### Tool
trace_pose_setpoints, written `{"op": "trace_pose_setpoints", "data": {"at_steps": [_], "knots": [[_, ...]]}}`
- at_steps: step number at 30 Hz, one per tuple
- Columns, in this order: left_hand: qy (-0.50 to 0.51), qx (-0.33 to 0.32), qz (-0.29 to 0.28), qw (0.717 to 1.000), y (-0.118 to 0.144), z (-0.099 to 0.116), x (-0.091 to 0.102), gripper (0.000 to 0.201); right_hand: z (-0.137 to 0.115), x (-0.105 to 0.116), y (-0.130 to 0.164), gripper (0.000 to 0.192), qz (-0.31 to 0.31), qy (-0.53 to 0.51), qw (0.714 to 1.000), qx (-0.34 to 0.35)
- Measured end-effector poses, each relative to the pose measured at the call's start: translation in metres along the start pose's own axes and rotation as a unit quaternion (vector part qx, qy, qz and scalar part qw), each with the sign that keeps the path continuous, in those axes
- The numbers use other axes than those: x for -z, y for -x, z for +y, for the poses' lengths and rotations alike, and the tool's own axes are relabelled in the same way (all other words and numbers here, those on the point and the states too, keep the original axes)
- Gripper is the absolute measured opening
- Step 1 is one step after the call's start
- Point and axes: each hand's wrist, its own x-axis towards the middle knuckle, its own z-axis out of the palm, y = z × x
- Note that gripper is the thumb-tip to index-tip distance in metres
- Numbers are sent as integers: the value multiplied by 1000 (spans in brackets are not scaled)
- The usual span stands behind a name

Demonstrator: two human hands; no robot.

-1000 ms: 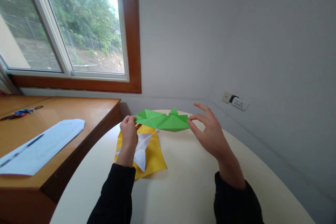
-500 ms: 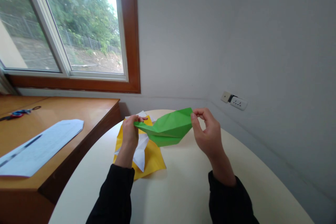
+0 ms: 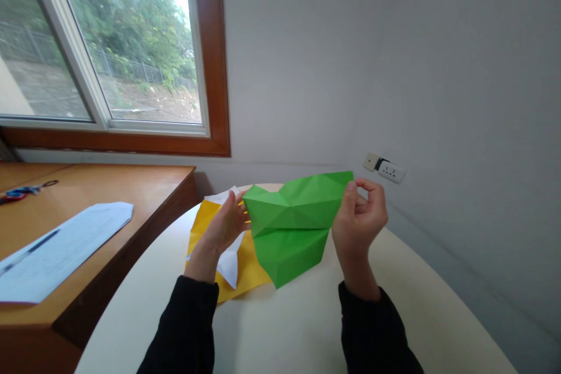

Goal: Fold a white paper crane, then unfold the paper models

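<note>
Both hands hold a creased green paper [image 3: 294, 225] up above the round desk [image 3: 307, 327]. The right hand [image 3: 360, 223] pinches its upper right corner in a narrow grip between thumb and fingers. The left hand [image 3: 228, 227] supports the left edge with fingers spread loosely; whether it actually pinches the sheet cannot be told, since the paper hides the fingertips. The lower point of the green paper hangs down close to the desk.

Under and behind the left hand lies a yellow sheet [image 3: 249, 266] flat on the desk, with a folded white paper [image 3: 230, 263] on top of it. The green paper covers the yellow sheet's right part.

To the left stands a wooden desk [image 3: 131, 187] bearing a white printed page [image 3: 56, 248], its text too small to read, and scissors [image 3: 21, 191] at the far edge. Above it is a window [image 3: 109, 47] in a brown frame, and a wall socket [image 3: 385, 168] sits on the right wall.
</note>
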Motion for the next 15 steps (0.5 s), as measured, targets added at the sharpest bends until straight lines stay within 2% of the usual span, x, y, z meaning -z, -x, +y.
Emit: {"op": "trace_pose_setpoints", "data": {"at_steps": [3,6,8,11,15], "knots": [[-89,-7,-72,993,1,-5,0,49,0,0,-3,16,51,14,999,-8],[-163,-2,-103,981,1,-6,-2,45,1,1,-4,18,66,21,998,-10],[-189,5,-98,977,1,-7,-2,37,3,1,-4,19,72,24,997,-10],[-182,-12,-57,982,1,-6,-4,32,7,3,-6,19,71,8,997,-27],[-113,-41,-10,993,1,-6,-10,33,14,3,-9,22,12,-110,990,-82]]}}
